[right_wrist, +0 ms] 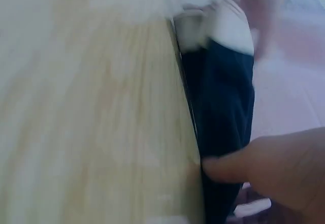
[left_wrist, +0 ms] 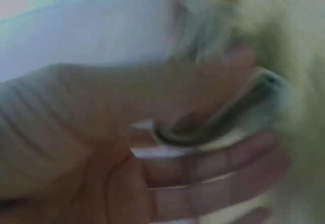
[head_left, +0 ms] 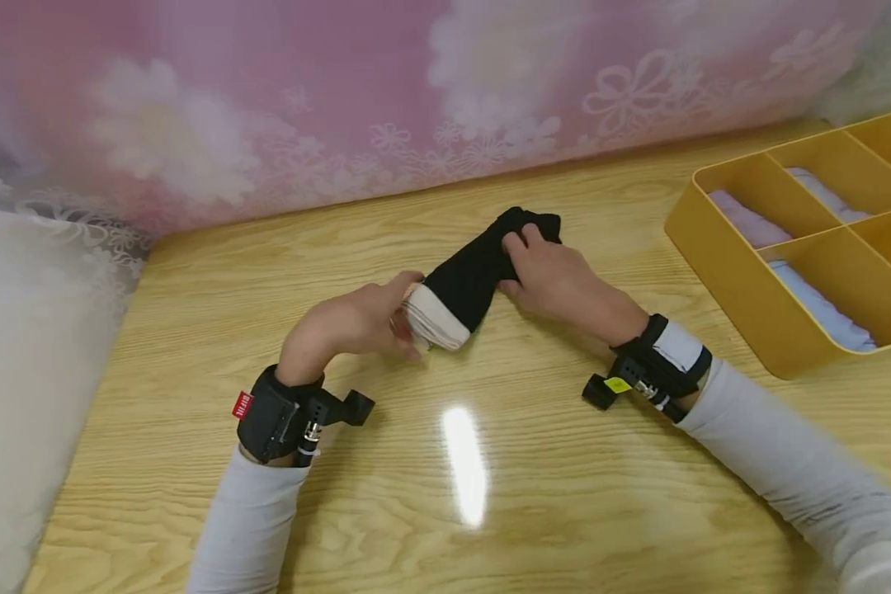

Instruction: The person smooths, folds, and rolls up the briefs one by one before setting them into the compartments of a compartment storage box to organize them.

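Observation:
A black sock (head_left: 475,268) with a white striped cuff (head_left: 436,318) lies slantwise on the wooden table, its cuff toward the lower left. My left hand (head_left: 356,318) holds the cuff end between thumb and fingers. In the blurred left wrist view, a folded edge of the cloth (left_wrist: 218,125) shows between the thumb and the fingers. Farther up, my right hand (head_left: 557,276) grips the black part near its far end. The right wrist view shows the right thumb (right_wrist: 231,167) pressed against the dark fabric (right_wrist: 223,97); the other right fingers are mostly hidden there.
A yellow divided box (head_left: 720,289) stands at the right. Folded cloths lie in its compartments: a pink one (head_left: 746,216), a pale one (head_left: 824,194) and a light blue one (head_left: 824,305). Behind the table (head_left: 386,495) hangs a pink flowered curtain (head_left: 327,99); white fabric (head_left: 37,371) borders the left.

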A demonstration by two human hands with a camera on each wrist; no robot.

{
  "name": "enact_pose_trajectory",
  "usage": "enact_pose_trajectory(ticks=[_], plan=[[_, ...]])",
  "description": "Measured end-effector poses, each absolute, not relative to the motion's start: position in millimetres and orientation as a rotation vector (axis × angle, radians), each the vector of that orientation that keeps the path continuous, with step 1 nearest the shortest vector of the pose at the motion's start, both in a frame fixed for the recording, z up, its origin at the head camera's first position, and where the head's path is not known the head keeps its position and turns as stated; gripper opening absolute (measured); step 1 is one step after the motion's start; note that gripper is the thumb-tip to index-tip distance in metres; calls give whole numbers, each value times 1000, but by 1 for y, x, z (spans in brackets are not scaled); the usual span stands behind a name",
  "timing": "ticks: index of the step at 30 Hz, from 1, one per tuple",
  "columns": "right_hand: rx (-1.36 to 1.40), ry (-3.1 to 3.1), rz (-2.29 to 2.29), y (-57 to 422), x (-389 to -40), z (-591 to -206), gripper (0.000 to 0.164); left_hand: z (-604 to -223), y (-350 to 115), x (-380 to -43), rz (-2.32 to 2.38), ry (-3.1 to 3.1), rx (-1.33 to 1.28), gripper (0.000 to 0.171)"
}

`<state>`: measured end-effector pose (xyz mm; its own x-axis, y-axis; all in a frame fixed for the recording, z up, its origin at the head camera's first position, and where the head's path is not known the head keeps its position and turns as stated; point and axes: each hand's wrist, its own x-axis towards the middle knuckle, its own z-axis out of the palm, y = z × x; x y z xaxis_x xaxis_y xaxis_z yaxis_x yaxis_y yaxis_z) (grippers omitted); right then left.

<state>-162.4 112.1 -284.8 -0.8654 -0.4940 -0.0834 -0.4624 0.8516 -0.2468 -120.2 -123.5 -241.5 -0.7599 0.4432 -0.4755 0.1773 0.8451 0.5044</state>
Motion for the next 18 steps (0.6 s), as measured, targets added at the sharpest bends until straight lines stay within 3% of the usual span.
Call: enact_pose_trajectory(ticks=[4, 9, 13, 18], plan=[[-717, 2822, -425, 110, -153, -271, 66, -258, -120, -121, 699, 2430, 675, 67], [-885, 2459, -821, 101, -130, -247, 73, -263, -103, -123, 988, 2568, 883, 28], [-887, 2224, -1293, 107, -129, -236, 76, -247, -96, -118, 1250, 2697, 844, 19], [-792, 2246, -1687, 117, -136, -226, 56, -217, -99, -107, 1289, 2799, 734, 22]])
